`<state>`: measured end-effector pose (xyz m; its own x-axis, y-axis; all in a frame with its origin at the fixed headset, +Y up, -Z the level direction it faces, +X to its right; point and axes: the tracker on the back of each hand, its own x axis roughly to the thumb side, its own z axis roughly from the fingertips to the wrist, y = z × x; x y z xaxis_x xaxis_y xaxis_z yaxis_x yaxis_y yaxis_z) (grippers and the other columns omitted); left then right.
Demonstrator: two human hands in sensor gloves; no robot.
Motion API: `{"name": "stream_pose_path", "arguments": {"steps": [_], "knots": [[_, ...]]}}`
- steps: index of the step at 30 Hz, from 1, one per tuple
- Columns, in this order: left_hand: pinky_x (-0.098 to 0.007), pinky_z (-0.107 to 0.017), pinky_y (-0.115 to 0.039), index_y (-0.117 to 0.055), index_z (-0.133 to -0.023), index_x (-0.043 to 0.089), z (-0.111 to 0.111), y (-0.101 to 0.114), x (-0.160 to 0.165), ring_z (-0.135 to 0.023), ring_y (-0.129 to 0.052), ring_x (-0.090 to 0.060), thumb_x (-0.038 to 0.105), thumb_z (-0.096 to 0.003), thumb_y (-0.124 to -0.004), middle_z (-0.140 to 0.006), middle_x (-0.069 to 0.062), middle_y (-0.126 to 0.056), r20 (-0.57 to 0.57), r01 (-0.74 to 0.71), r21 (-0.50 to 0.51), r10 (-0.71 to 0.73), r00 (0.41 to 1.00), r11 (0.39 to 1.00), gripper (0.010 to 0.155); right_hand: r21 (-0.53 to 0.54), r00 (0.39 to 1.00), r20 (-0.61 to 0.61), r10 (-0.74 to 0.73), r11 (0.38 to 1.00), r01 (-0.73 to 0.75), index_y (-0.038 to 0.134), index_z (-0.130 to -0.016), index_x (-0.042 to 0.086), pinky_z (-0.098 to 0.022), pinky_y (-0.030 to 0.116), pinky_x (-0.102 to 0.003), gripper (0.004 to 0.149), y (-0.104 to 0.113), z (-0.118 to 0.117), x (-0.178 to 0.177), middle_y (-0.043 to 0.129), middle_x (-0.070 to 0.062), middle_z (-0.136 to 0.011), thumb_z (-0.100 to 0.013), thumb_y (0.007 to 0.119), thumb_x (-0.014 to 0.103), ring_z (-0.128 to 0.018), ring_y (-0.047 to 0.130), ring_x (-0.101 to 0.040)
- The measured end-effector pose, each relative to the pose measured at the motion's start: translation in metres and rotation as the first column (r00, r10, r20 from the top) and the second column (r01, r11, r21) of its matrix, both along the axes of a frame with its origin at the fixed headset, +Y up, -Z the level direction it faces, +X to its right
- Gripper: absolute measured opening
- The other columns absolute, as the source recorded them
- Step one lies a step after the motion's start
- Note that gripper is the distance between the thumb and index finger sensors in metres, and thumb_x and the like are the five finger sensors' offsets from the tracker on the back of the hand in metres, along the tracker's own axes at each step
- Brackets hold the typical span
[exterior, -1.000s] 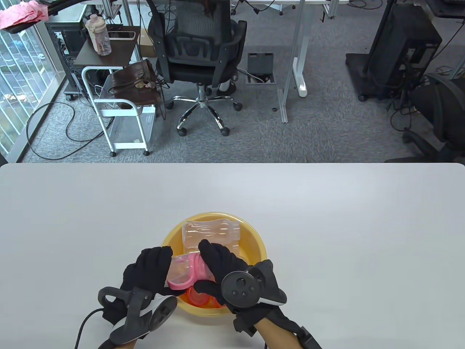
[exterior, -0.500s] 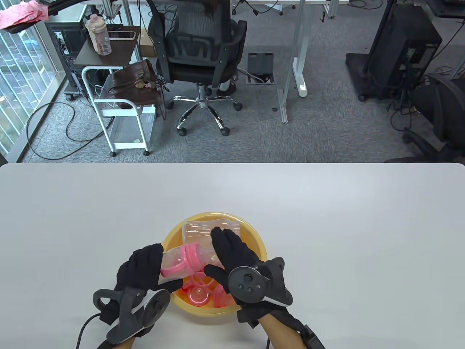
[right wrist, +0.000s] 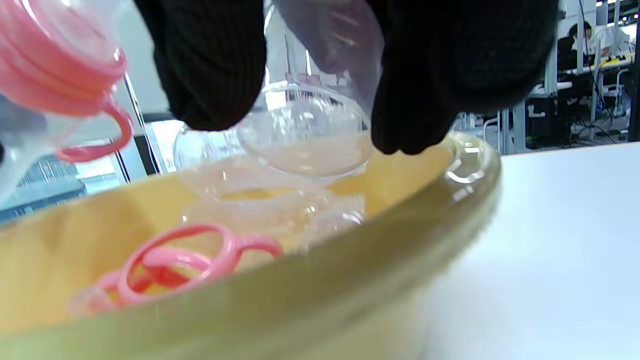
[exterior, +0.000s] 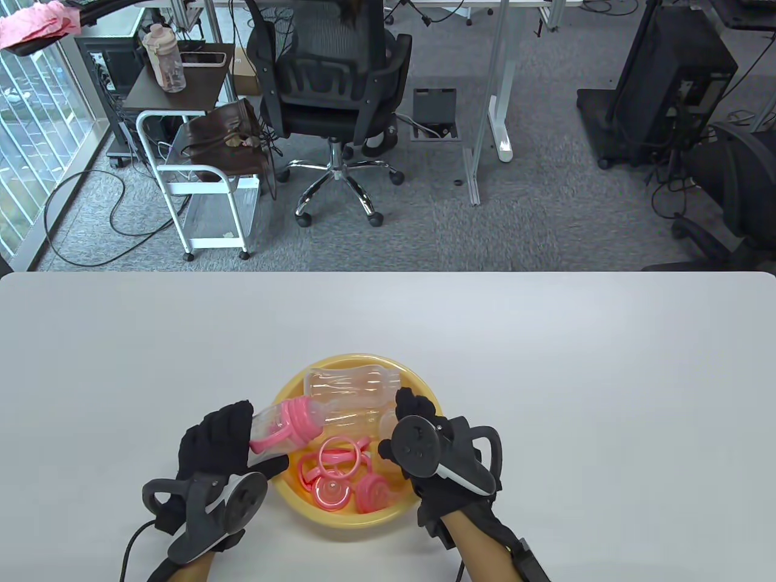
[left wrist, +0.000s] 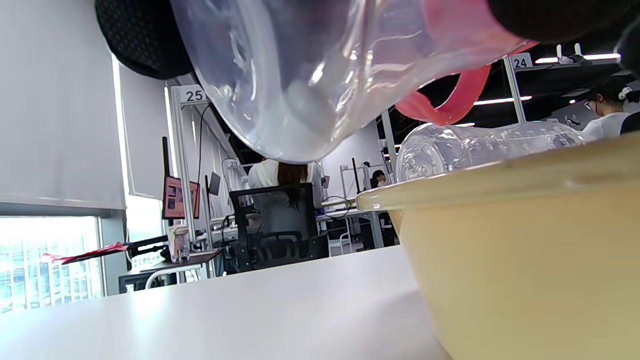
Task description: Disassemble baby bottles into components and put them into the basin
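A yellow basin (exterior: 357, 359) sits near the table's front edge. My left hand (exterior: 215, 439) grips a clear baby bottle (exterior: 285, 424) with a pink collar and handles, tilted over the basin's left rim; the left wrist view shows the bottle's base (left wrist: 300, 75) from close up. Over the basin's right side, my right hand (exterior: 418, 433) pinches a clear dome cap (right wrist: 305, 135) between its fingers (right wrist: 210, 65). Inside the basin lie clear bottle bodies (exterior: 351, 385), a pink handle ring (exterior: 336, 454) and pink collars (exterior: 371, 491).
The white table (exterior: 545, 376) stretches around the basin on all sides. Beyond the far edge stand an office chair (exterior: 330, 91), a white cart (exterior: 200, 182) and desk legs on grey carpet.
The clear cap has come off the pink-collared bottle in my right hand, which drew right and back. My left hand shifted left with the bottle, uncovering the pink parts in the basin.
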<state>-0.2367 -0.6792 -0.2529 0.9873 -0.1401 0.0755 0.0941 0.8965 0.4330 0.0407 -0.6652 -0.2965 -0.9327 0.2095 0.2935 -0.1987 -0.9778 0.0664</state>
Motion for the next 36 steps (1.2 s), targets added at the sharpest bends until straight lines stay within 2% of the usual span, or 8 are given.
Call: {"name": "stream_pose_path", "arguments": {"steps": [7, 10, 18, 23, 28, 32, 36], "knots": [[-0.055, -0.067, -0.077, -0.057, -0.107, 0.014, 0.000, 0.001, 0.000, -0.092, -0.089, -0.031, 0.074, -0.0344, -0.067, -0.102, -0.012, -0.077, 0.004, -0.002, 0.017, 0.001, 1.000, 1.000, 0.095, -0.035, 0.999, 0.029, 0.044, 0.998, -0.043, 0.055, -0.113, 0.006, -0.043, 0.087, -0.047, 0.073, -0.009, -0.009, -0.011, 0.061, -0.035, -0.106, -0.052, 0.082, 0.035, -0.062, 0.094, -0.047], [-0.055, -0.067, -0.076, -0.057, -0.107, 0.014, -0.001, 0.000, -0.002, -0.091, -0.090, -0.031, 0.074, -0.0345, -0.068, -0.102, -0.012, -0.077, 0.002, -0.004, -0.001, 0.004, 1.000, 1.000, 0.095, -0.130, 0.996, 0.045, 0.076, 0.989, -0.070, 0.053, -0.113, 0.005, -0.043, 0.084, -0.048, 0.072, -0.013, -0.018, -0.019, 0.060, -0.036, -0.107, -0.053, 0.082, 0.035, -0.062, 0.091, -0.048], [-0.054, -0.067, -0.076, -0.057, -0.107, 0.014, -0.002, -0.001, -0.002, -0.092, -0.090, -0.031, 0.074, -0.0347, -0.068, -0.102, -0.012, -0.077, 0.001, -0.009, -0.026, 0.009, 1.000, 1.000, 0.095, -0.099, 0.990, 0.076, 0.120, 0.989, -0.112, 0.056, -0.111, 0.006, -0.036, 0.083, -0.039, 0.071, -0.020, -0.023, -0.018, 0.070, -0.031, -0.101, -0.053, 0.081, 0.039, -0.054, 0.092, -0.037], [-0.054, -0.067, -0.076, -0.057, -0.107, 0.014, -0.002, -0.001, -0.001, -0.091, -0.090, -0.031, 0.074, -0.0347, -0.067, -0.102, -0.012, -0.077, 0.008, -0.006, -0.025, 0.006, 1.000, 1.000, 0.095, -0.080, 0.996, 0.065, 0.053, 0.996, -0.048, 0.058, -0.110, 0.006, -0.040, 0.085, -0.044, 0.066, -0.013, -0.019, -0.013, 0.071, -0.030, -0.101, -0.055, 0.079, 0.036, -0.058, 0.094, -0.041], [-0.054, -0.068, -0.075, -0.057, -0.107, 0.014, 0.000, -0.002, 0.002, -0.092, -0.090, -0.031, 0.074, -0.0346, -0.067, -0.102, -0.011, -0.077, 0.026, 0.003, -0.016, -0.002, 1.000, 1.000, 0.095, -0.035, 0.976, -0.014, -0.218, 0.975, 0.218, 0.058, -0.110, 0.006, -0.054, 0.081, -0.055, 0.066, 0.011, -0.011, -0.005, 0.070, -0.031, -0.102, -0.056, 0.077, 0.038, -0.073, 0.091, -0.047], [-0.054, -0.069, -0.075, -0.057, -0.107, 0.014, 0.004, -0.002, 0.007, -0.091, -0.090, -0.031, 0.074, -0.0341, -0.067, -0.101, -0.011, -0.077, 0.082, 0.022, 0.016, -0.023, 0.996, 1.000, 0.095, -0.082, 0.845, -0.118, -0.521, 0.853, 0.515, 0.056, -0.111, 0.005, -0.058, 0.078, -0.059, 0.068, 0.024, -0.005, -0.007, 0.065, -0.033, -0.104, -0.057, 0.075, 0.040, -0.079, 0.087, -0.051], [-0.054, -0.070, -0.074, -0.057, -0.107, 0.014, 0.009, -0.001, 0.012, -0.092, -0.089, -0.030, 0.074, -0.0336, -0.067, -0.101, -0.011, -0.077, 0.144, 0.038, 0.056, -0.046, 0.989, 0.998, 0.095, -0.167, 0.770, -0.168, -0.616, 0.787, 0.594, 0.055, -0.112, 0.005, -0.059, 0.075, -0.065, 0.071, 0.027, 0.002, -0.015, 0.063, -0.034, -0.106, -0.058, 0.069, 0.048, -0.082, 0.082, -0.060]]}}
